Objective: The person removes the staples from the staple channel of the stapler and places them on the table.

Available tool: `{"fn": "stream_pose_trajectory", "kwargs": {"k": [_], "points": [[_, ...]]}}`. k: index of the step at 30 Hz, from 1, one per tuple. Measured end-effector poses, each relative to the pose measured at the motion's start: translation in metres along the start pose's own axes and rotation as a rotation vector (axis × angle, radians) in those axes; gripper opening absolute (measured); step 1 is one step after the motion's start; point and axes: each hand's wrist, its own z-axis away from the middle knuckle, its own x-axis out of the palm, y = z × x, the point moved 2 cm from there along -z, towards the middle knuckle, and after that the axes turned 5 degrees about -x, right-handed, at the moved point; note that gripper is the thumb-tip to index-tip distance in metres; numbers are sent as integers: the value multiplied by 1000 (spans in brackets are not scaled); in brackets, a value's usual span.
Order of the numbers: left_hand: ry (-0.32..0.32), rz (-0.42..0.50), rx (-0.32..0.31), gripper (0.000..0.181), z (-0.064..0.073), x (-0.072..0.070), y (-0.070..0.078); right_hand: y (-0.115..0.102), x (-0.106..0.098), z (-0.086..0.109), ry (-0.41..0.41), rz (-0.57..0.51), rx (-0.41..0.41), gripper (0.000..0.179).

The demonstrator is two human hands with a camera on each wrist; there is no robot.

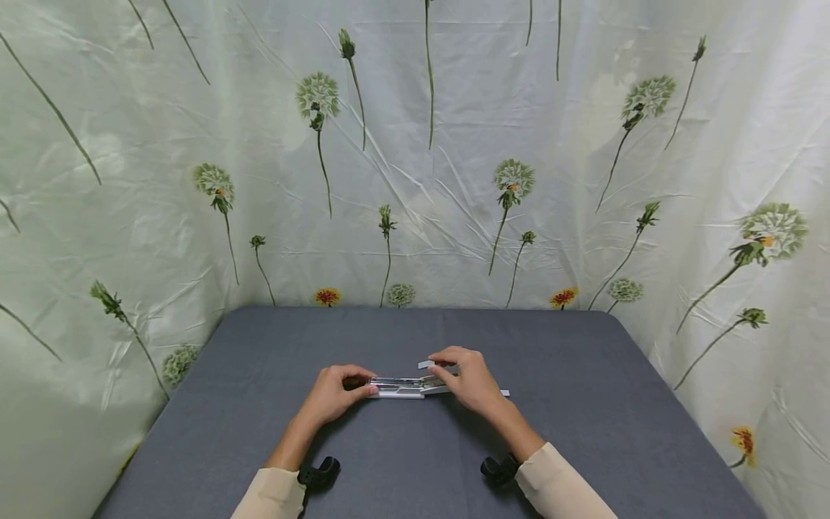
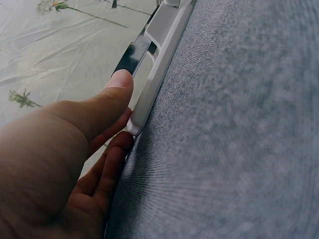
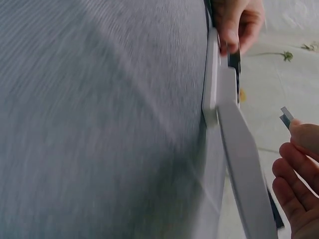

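Note:
A white and grey stapler (image 1: pixel 398 394) lies opened out on the table, its top cover (image 3: pixel 244 164) swung back to the right. The metal magazine (image 2: pixel 132 57) is exposed along its left half. My left hand (image 1: pixel 333 393) grips the stapler's left end, thumb on the magazine and fingers behind the base. Above the hinge area, my right hand (image 1: pixel 470 378) pinches a short strip of staples (image 3: pixel 286 117) between thumb and fingertips. The strip is in the air, apart from the stapler. Part of the cover is hidden behind the right hand in the head view.
Dark grey cloth covers the table (image 1: pixel 311 339). A small pale piece (image 1: pixel 505 393) shows just right of the right hand. Black straps with camera mounts sit on both wrists. Behind the table hangs a pale curtain (image 1: pixel 415 180) with printed dandelions.

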Motion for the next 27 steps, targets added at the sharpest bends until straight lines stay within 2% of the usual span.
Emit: {"fn": "stream_pose_trajectory", "kwargs": {"k": [9,15,23,27], "points": [[-3,-19,-8,18,-3,-3,6,16,-27,9,60,15,32,18],[-5,-18,25,20,-4,-1,6,25,-44,18,112,38,35,17],[33,-18,4,22,4,-5,1,36,-60,30,95,48,34,20],[15,-32,35,23,3,-2,1,47,-72,42,130,56,54,18]]}}
